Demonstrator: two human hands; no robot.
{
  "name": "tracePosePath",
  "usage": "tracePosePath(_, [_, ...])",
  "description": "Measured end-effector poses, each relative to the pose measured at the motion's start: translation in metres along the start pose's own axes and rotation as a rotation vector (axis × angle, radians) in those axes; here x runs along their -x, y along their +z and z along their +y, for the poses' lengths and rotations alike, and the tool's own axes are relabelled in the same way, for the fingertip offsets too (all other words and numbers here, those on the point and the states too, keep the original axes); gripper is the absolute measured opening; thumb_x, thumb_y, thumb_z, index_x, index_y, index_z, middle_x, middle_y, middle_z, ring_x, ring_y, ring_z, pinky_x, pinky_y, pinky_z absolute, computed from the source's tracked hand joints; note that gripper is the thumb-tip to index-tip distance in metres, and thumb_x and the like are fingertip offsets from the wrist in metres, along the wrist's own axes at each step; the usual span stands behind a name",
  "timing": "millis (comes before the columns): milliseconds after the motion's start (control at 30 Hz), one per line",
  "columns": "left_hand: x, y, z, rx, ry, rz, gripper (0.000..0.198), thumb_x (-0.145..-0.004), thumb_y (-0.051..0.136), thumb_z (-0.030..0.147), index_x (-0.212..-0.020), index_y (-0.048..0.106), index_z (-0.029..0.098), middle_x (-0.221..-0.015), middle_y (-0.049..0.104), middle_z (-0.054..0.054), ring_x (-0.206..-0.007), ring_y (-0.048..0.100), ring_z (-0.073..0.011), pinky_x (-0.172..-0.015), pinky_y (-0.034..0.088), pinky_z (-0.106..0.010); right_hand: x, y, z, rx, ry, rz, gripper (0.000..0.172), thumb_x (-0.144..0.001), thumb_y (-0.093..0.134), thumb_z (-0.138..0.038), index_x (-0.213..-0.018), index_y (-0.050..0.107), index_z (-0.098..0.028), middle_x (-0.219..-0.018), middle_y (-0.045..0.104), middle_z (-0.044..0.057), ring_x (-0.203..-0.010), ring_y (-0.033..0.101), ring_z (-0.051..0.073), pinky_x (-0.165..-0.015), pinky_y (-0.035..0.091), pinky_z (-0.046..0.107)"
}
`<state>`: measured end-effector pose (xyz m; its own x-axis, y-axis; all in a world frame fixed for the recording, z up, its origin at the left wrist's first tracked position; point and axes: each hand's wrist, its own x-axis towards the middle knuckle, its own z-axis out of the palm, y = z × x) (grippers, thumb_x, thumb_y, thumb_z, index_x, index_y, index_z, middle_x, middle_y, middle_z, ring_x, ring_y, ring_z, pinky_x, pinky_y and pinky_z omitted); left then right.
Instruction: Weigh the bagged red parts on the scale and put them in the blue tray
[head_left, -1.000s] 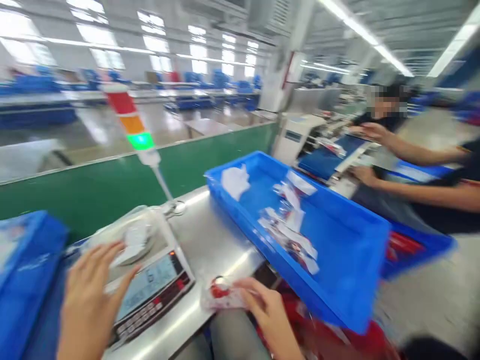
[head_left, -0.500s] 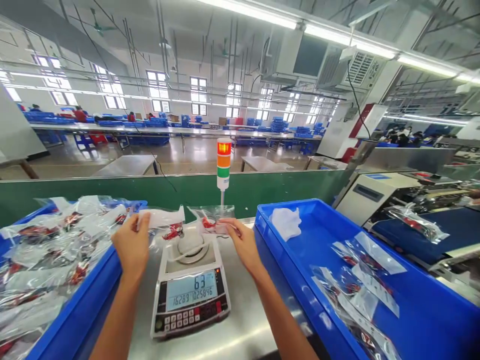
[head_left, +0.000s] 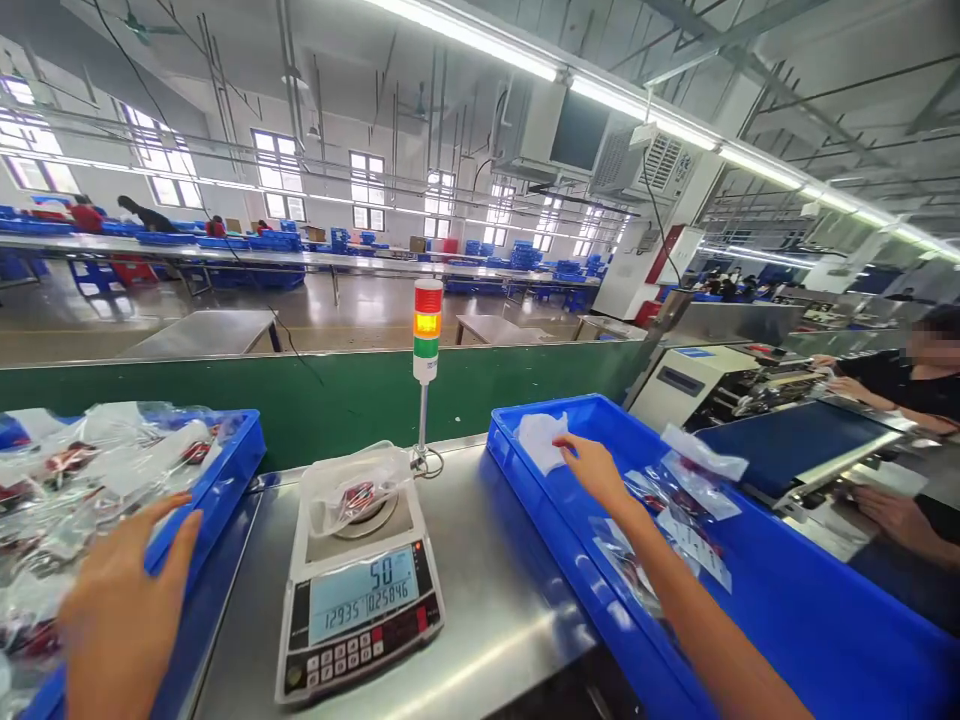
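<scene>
My left hand (head_left: 124,605) is open, thumb and fingers apart, at the inner edge of the left blue bin (head_left: 251,440). Heaped in that bin are clear plastic bags (head_left: 71,455) with red items and white paper inside. On the counter scale (head_left: 360,600), whose top line reads 50, lies one clear bag with a red item (head_left: 358,497). My right hand (head_left: 596,475) reaches over the right blue bin (head_left: 517,500), fingers extended and holding nothing visible. Just beyond its fingertips is a crumpled white plastic sheet (head_left: 541,440); several filled bags (head_left: 694,545) lie under and beside the forearm.
Behind the scale stands a signal light (head_left: 427,330) with its orange section lit. A green partition (head_left: 337,400) runs along the back of the metal counter (head_left: 487,580). At right is a conveyor machine (head_left: 802,445), with a co-worker's hands (head_left: 855,390) beside it.
Both hands have parted from the bags they held, left hand leftward, right hand over the right bin. A bag now rests on the scale. Its reading went from 63 to 50; the light, red to orange.
</scene>
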<state>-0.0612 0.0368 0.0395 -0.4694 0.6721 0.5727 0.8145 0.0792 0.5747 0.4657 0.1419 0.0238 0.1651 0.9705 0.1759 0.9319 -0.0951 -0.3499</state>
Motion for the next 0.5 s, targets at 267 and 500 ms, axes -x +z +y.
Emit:
tracePosePath(267, [0.043, 0.039, 0.032, 0.203, 0.175, -0.155, 0.064, -0.089, 0.035, 0.08, -0.105, 0.071, 0.029, -0.114, 0.076, -0.004, -0.109, 0.07, -0.0305, -0.1, 0.055, -0.048, 0.134, 0.039, 0.114, 0.283, 0.301, -0.366, 0.049, -0.081, 0.064, -0.033, -0.128, 0.068, -0.021, -0.131, 0.071, 0.019, -0.11, 0.072, 0.036, -0.09, 0.055, 0.043])
tracePosePath(500, [0.046, 0.048, 0.047, 0.262, 0.18, -0.238, 0.064, -0.092, 0.034, 0.078, -0.106, 0.07, 0.027, -0.115, 0.075, -0.005, -0.111, 0.068, -0.0287, -0.102, 0.051, -0.045, 0.139, 0.036, 0.121, 0.231, 0.195, -0.183, 0.038, -0.08, 0.058, -0.025, -0.116, 0.068, -0.025, -0.119, 0.074, 0.012, -0.108, 0.073, 0.03, -0.083, 0.054, 0.035])
